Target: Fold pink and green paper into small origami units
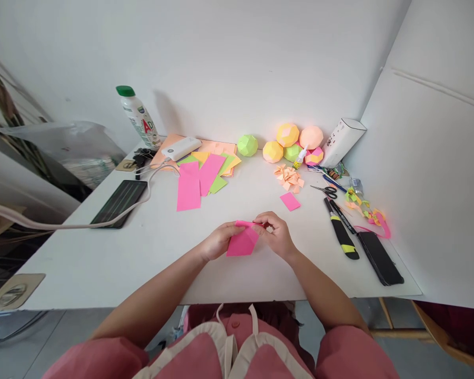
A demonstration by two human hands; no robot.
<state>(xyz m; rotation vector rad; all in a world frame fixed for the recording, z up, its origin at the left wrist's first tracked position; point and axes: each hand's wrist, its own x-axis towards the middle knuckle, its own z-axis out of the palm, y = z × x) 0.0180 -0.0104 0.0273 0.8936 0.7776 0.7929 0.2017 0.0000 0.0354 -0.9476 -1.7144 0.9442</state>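
Both hands hold one sheet of pink paper (243, 243) above the front middle of the white table. My left hand (220, 239) pinches its upper left side, thumb on top. At the upper right corner, my right hand (275, 234) is closed on the paper with thumb and fingers; the edge there looks bent or folded, partly hidden by the fingers. A small pink paper piece (290, 201) lies just beyond my right hand. Farther left are two pink paper strips (188, 187) on a spread of green, yellow and orange sheets.
Faceted paper balls (287, 135) sit along the wall near a glue bottle (300, 157) and orange scraps (289, 178). Scissors (326, 191), a utility knife (342, 231) and a black case (379, 258) lie right. Left are a phone (119, 204), power bank (181, 149), cable and bottle (138, 116).
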